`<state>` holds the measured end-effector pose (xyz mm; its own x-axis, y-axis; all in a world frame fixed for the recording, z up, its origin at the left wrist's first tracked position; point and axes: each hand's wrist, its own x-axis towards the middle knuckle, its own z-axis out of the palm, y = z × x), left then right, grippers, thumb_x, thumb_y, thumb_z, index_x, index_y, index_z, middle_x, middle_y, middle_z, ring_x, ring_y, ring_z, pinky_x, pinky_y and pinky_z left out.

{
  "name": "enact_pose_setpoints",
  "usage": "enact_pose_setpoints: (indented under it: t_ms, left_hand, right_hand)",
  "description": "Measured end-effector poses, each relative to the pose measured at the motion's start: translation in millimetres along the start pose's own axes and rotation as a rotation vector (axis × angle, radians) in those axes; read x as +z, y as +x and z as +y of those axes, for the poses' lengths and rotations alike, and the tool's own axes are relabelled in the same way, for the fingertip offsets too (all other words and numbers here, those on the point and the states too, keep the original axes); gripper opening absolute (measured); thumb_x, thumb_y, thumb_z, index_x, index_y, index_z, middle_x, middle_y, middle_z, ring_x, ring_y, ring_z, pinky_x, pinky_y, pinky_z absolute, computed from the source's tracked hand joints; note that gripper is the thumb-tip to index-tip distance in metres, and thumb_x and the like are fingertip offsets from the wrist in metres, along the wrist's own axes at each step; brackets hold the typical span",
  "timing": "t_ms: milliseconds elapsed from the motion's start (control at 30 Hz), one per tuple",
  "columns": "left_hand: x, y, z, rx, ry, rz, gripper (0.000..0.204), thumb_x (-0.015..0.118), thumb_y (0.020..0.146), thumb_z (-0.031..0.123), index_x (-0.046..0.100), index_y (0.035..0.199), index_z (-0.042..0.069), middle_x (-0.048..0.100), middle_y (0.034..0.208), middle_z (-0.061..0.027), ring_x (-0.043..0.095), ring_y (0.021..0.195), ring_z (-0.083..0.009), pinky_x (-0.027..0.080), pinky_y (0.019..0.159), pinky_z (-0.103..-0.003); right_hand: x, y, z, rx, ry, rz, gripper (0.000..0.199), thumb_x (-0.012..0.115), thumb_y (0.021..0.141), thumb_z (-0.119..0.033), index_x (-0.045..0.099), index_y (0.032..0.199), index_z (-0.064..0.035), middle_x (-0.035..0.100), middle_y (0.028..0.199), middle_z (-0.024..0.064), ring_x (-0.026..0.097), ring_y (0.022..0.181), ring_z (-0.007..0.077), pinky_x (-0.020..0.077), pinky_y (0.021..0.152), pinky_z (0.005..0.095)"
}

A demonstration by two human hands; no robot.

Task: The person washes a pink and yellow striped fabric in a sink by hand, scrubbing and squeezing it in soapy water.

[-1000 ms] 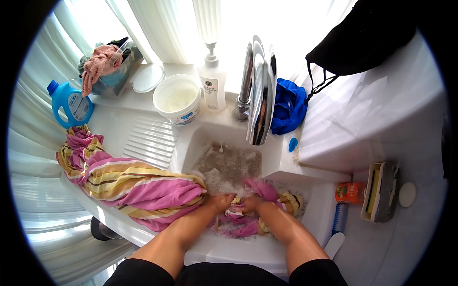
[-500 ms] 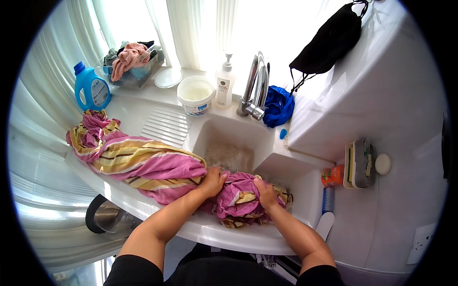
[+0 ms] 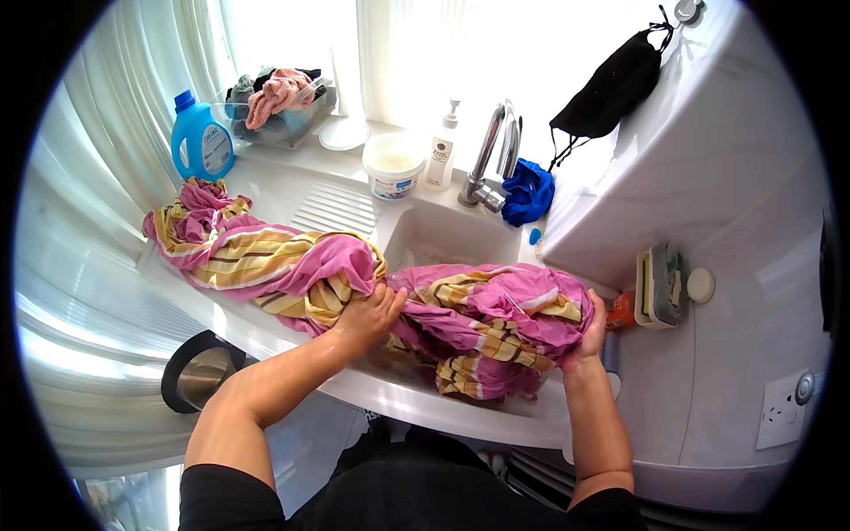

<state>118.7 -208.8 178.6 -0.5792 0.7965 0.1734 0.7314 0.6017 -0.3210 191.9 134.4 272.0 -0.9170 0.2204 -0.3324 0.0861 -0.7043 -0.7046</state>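
Observation:
A large pink and yellow striped cloth (image 3: 522,296) stretches from the left drainboard across the white sink (image 3: 425,226). My left hand (image 3: 369,317) is closed on the twisted middle of the cloth, near the basin's left side. At the right, my right hand (image 3: 591,336) grips the bunched end, its fingers partly hidden behind the fabric. That end is lifted over the basin, and a lower fold hangs toward the murky water. The rest of the cloth lies in a thick roll over the ribbed drainboard (image 3: 336,211).
Behind the sink stand a blue detergent bottle (image 3: 202,142), a clear bin (image 3: 305,119) of clothes, a white tub (image 3: 392,168), a pump bottle (image 3: 440,155) and a chrome faucet (image 3: 487,168). Blue cloth (image 3: 529,190) sits beside the faucet. A sponge holder (image 3: 661,288) is at right.
My right hand has moved right and raised the cloth's end out of the basin, stretching it. My left hand stays on the cloth, slightly farther left. The view has shifted a little.

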Motion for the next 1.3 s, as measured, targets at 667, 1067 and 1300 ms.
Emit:
enact_pose_setpoints:
  t_ms: [667, 1067, 1300]
  left_hand:
    - [-90, 36, -152, -0.692, -0.011, -0.568, 0.063, 0.062, 0.069, 0.015, 0.048, 0.131, 0.015, 0.047, 0.134, -0.0135, 0.034, 0.134, -0.0351, 0.01, 0.109, -0.063]
    - [120, 100, 48, -0.142, 0.207, -0.573, 0.101, 0.055, 0.07, 0.072, 0.028, 0.146, 0.011, 0.019, 0.151, -0.0208, 0.006, 0.143, -0.0346, -0.004, 0.113, -0.054]
    - [295, 77, 76, -0.296, -0.235, -0.392, 0.055, 0.066, 0.071, 0.033, 0.055, 0.116, 0.004, 0.061, 0.1, -0.0225, 0.045, 0.117, -0.0353, 0.018, 0.107, -0.047]
  right_hand:
    - [-20, 63, 104, -0.452, -1.669, 0.155, 0.059, 0.066, 0.082, -0.043, 0.053, 0.12, -0.0008, 0.054, 0.124, 0.0193, 0.05, 0.117, 0.0317, 0.0416, 0.095, 0.0405]
    - [-16, 133, 194, -0.324, -2.187, -0.307, 0.092, 0.059, 0.074, -0.062, 0.027, 0.147, -0.0167, 0.004, 0.152, 0.025, 0.001, 0.14, 0.0441, 0.0105, 0.111, 0.0557]
    - [9, 162, 170, 0.134, -2.216, -0.329, 0.078, 0.057, 0.078, -0.055, 0.037, 0.142, -0.0156, 0.022, 0.149, 0.0242, 0.016, 0.14, 0.0363, 0.0132, 0.113, 0.0477]
